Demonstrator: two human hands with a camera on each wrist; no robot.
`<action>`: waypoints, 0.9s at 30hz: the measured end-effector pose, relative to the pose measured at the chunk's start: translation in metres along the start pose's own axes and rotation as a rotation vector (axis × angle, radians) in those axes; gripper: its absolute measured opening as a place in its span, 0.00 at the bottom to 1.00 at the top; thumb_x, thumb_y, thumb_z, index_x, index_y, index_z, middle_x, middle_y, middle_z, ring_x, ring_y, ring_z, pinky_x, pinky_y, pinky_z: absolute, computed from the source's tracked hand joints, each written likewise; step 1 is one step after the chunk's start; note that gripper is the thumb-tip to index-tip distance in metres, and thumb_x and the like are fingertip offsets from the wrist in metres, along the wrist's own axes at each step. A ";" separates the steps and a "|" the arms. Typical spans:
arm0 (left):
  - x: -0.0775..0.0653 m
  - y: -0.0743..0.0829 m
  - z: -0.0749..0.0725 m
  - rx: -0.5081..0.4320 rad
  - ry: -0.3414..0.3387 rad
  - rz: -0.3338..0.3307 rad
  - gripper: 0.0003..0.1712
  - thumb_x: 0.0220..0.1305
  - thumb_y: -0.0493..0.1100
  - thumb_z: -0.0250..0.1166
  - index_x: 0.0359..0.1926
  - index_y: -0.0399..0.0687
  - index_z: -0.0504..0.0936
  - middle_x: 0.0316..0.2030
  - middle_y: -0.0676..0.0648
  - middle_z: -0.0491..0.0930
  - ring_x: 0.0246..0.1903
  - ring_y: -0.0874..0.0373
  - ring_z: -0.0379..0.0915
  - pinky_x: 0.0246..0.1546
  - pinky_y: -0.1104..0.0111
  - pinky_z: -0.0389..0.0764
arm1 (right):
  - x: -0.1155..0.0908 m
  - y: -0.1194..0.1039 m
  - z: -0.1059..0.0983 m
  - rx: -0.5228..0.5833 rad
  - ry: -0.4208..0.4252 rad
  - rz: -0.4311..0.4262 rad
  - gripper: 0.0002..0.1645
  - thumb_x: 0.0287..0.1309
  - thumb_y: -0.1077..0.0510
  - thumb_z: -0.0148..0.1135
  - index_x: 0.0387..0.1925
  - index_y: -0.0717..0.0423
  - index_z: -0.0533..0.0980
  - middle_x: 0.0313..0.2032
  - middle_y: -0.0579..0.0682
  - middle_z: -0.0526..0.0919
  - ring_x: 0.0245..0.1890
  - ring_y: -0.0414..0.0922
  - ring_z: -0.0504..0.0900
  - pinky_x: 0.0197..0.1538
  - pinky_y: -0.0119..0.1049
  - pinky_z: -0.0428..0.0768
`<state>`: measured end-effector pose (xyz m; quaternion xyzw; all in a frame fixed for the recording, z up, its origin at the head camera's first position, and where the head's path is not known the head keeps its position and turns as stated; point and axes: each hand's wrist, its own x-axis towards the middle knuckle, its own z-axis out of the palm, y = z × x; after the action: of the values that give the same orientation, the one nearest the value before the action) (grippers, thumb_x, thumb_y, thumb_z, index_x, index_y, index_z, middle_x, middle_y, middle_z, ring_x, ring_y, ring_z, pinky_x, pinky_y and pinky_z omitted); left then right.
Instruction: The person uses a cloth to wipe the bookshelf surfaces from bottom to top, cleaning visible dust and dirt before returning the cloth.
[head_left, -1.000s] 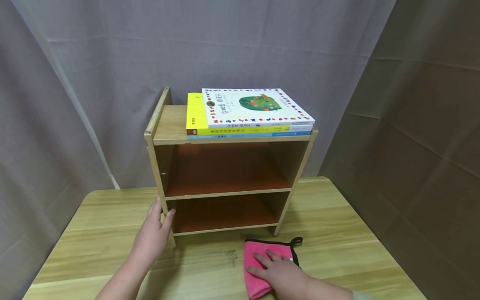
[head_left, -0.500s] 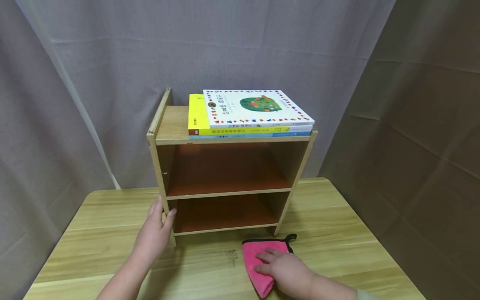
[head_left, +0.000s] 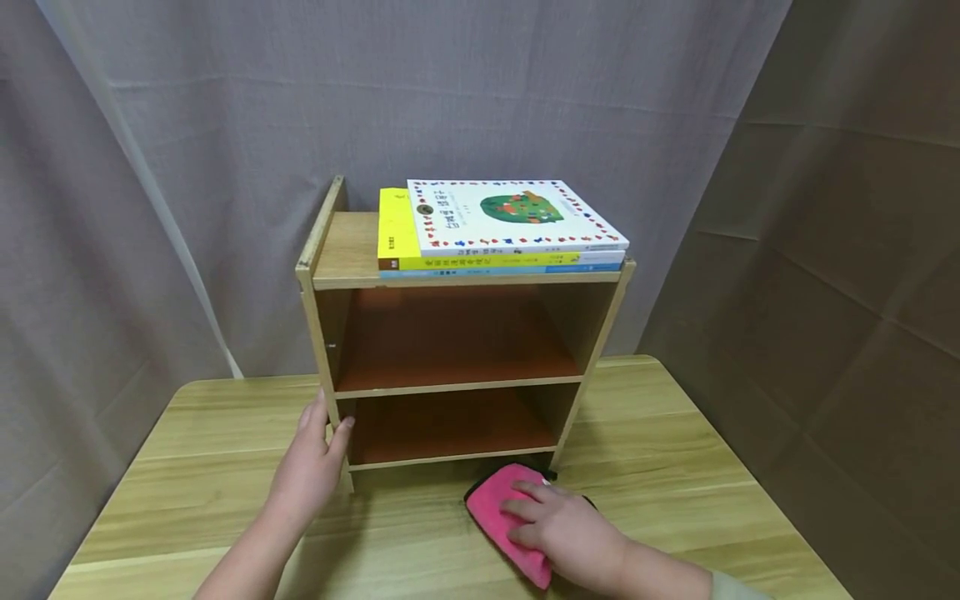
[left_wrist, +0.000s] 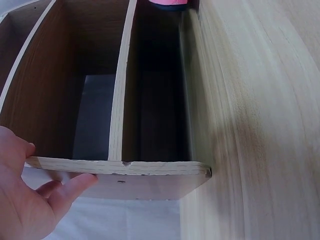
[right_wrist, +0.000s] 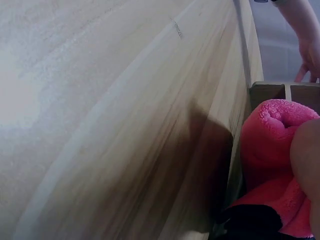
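left hand (head_left: 311,475): grips shelf (head_left: 457,350) by its left side panel (head_left: 318,350)
right hand (head_left: 566,529): holds pink cloth (head_left: 491,504), fingers over it
pink cloth: by shelf's lower right front, near wooden table (head_left: 675,467)
books (head_left: 517,217): stacked flat on shelf top

The right grip (head_left: 573,533) partly hides the cloth (head_left: 491,502).

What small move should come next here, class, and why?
Probably lift the pink cloth onto the bottom board: the right hand holds it near that board's front edge, while the left hand grips the left side panel, which should steady the wooden shelf unit.
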<state>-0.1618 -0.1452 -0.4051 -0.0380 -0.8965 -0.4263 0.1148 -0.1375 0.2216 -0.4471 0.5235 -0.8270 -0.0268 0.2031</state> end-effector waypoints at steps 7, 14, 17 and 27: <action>-0.001 0.000 0.000 0.005 0.004 0.003 0.37 0.78 0.54 0.46 0.80 0.56 0.41 0.71 0.35 0.56 0.64 0.33 0.63 0.60 0.37 0.66 | 0.006 0.007 0.000 -0.061 0.038 -0.069 0.21 0.29 0.62 0.71 0.32 0.39 0.85 0.53 0.41 0.81 0.58 0.52 0.77 0.52 0.53 0.81; -0.001 -0.001 0.002 0.009 -0.002 -0.005 0.38 0.78 0.55 0.46 0.80 0.57 0.40 0.72 0.36 0.55 0.64 0.33 0.64 0.59 0.37 0.67 | 0.007 0.021 0.002 -0.048 0.079 -0.165 0.24 0.35 0.69 0.47 0.27 0.43 0.82 0.51 0.44 0.82 0.58 0.54 0.77 0.56 0.54 0.79; -0.001 -0.001 0.002 0.015 -0.001 -0.001 0.38 0.78 0.56 0.45 0.80 0.57 0.40 0.73 0.37 0.54 0.65 0.33 0.62 0.60 0.37 0.66 | 0.006 0.027 0.003 -0.029 0.090 -0.188 0.28 0.36 0.68 0.39 0.29 0.45 0.83 0.50 0.45 0.82 0.58 0.54 0.77 0.60 0.52 0.76; -0.002 -0.001 0.002 0.018 -0.005 -0.003 0.39 0.78 0.57 0.44 0.80 0.54 0.39 0.74 0.37 0.52 0.66 0.34 0.60 0.62 0.38 0.65 | -0.003 0.037 0.008 -0.054 0.083 -0.204 0.25 0.44 0.66 0.44 0.35 0.48 0.85 0.49 0.44 0.83 0.59 0.51 0.78 0.64 0.48 0.73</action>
<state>-0.1607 -0.1440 -0.4075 -0.0365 -0.9007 -0.4181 0.1122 -0.1710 0.2391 -0.4459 0.5999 -0.7594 -0.0480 0.2474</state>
